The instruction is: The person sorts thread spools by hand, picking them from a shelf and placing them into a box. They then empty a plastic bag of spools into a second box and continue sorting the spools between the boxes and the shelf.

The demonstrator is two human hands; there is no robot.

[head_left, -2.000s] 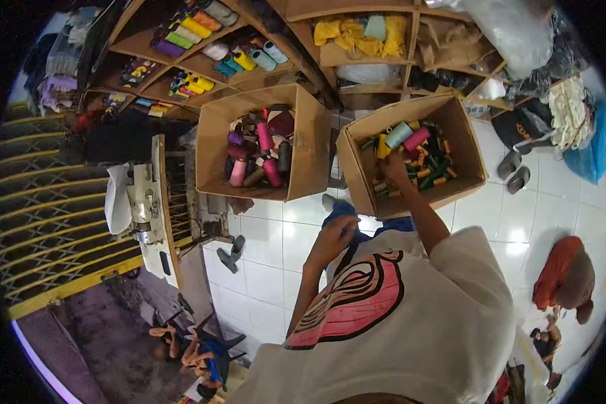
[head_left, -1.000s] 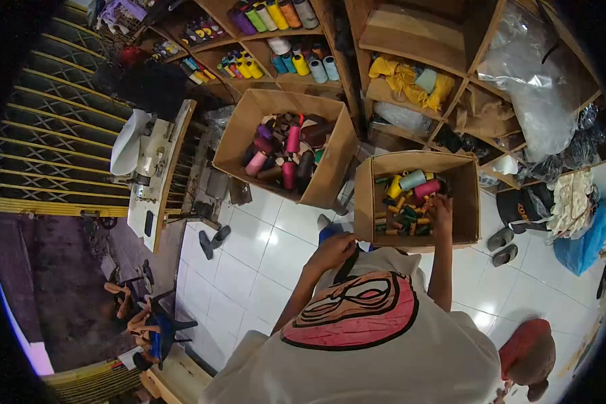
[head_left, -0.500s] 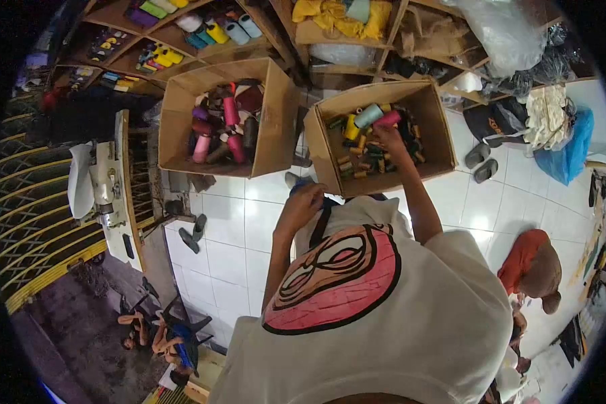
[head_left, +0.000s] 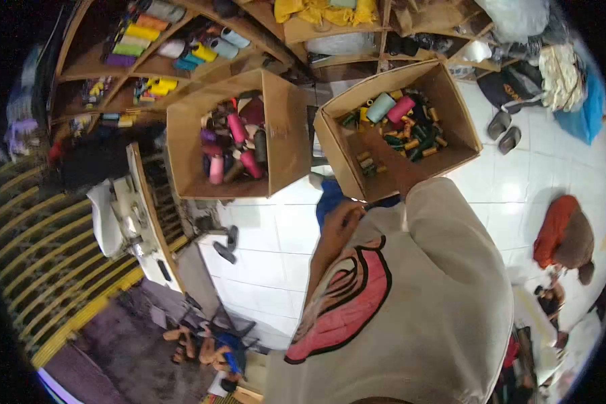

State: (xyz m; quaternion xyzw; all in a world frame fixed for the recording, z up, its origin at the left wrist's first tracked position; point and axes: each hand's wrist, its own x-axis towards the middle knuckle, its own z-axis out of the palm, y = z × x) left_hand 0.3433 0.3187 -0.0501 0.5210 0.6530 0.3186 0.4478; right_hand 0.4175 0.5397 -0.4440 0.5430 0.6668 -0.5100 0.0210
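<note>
My right hand reaches down into the right cardboard box, among small thread spools in green and yellow-brown. Its fingers blend into the spools and are hard to make out. Just beyond it lie a pale blue thread cone and a pink thread cone, side by side. My left hand is near my lap, in front of this box, with its fingers curled together. Whatever those fingers hold, if anything, is too small to name.
A second cardboard box on the left holds pink, purple and dark thread cones. Wooden shelves with more thread stand behind. A sewing machine is at left, slippers lie on the tiles, and other people sit low.
My right hand has left the pink cone and moved nearer and leftward inside the right box. The pink cone lies uncovered. My view has shifted, and my left hand stays curled.
</note>
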